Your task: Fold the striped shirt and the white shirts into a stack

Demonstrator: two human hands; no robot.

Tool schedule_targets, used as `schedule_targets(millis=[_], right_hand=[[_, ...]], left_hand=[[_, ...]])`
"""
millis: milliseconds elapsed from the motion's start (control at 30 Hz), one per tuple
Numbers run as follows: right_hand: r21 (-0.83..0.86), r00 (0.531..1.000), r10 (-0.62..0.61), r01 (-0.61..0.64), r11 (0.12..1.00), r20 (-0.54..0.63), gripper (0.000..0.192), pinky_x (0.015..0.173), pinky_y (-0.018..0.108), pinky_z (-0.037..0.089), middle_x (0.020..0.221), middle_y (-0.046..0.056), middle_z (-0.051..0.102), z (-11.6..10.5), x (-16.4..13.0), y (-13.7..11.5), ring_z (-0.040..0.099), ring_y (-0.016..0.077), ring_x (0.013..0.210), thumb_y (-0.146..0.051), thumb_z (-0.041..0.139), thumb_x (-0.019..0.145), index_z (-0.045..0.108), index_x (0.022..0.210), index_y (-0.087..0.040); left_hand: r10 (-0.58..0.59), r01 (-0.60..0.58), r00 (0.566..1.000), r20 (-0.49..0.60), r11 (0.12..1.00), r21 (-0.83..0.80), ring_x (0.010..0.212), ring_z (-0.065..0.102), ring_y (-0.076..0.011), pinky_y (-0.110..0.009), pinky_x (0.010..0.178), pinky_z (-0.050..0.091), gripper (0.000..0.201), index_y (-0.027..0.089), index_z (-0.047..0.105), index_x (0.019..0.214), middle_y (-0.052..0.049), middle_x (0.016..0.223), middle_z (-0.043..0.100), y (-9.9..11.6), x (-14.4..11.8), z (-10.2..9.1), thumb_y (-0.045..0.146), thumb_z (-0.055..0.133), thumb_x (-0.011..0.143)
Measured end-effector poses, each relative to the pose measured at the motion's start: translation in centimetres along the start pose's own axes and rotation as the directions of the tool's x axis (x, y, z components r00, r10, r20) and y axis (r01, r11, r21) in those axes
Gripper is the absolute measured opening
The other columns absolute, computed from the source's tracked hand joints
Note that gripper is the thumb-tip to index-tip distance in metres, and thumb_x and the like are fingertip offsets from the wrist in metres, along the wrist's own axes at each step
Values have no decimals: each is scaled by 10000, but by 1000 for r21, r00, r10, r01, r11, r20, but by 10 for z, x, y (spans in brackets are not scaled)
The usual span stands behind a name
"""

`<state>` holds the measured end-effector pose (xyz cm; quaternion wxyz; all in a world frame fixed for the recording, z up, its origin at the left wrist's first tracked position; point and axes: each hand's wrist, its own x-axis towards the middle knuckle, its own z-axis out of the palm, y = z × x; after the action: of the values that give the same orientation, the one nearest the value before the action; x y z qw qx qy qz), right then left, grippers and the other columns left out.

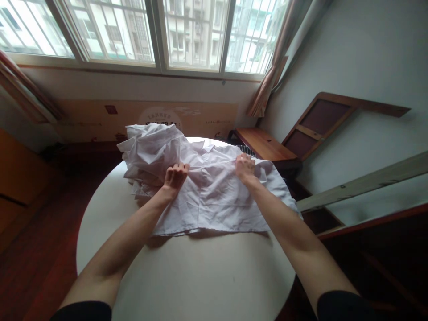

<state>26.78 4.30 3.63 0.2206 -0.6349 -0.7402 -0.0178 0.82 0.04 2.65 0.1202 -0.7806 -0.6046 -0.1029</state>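
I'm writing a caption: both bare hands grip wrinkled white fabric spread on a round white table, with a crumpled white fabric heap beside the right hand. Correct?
Not quite: the head view shows the crumpled white fabric heap beside the bare left hand, not the bare right hand. The rest holds: both hands grip wrinkled white fabric spread on a round white table.

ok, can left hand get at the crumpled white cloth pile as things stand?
Probably yes: the left hand sits beside the pile, nothing visibly between, but it may need to release the spread white cloth.
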Motion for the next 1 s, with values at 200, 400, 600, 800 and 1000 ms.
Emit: schedule_targets(millis=[200,400,600,800,1000], right_hand=[[183,988,-154,147,972,25,166,882,312,371,983,86,613,30,-52,-50,522,205,963,-210,467,900,617,951,-158],[217,980,-88,48,975,178,186,835,305,398,936,84,624,58,-75,-82,547,206,903,-323,544,858,612,919,-162],[165,981,46,-78,983,189,203,896,328,383,1020,119,609,66,-74,-78,527,226,976,-186,478,834,591,1000,-157],[314,960,46,-135,940,277,192,833,278,400,980,74,649,60,-71,-77,569,185,925,-244,489,845,626,958,-172],[231,969,90,-144,962,229,225,764,280,403,913,88,690,55,-71,-84,615,201,856,-342,506,873,641,921,-169]], left_hand=[[64,-35,992,105,964,-263,922,592,-204,-296,793,444,272,163,575,1063,-108,1038,601,32,-23,8,106,364,901],[-71,139,979,190,918,-373,943,604,-200,-280,801,460,203,172,596,1034,-87,1071,610,43,-29,33,246,469,894],[-119,192,972,202,900,-391,913,617,-212,-293,779,470,268,213,617,1065,-78,1079,595,43,-27,35,367,540,860],[-100,156,982,163,912,-380,919,607,-228,-335,802,451,242,229,624,1050,-76,1016,608,57,-27,35,348,537,858],[-74,129,989,127,851,-509,911,599,-180,-278,831,437,183,184,649,964,-60,955,646,53,-24,44,198,512,844]])
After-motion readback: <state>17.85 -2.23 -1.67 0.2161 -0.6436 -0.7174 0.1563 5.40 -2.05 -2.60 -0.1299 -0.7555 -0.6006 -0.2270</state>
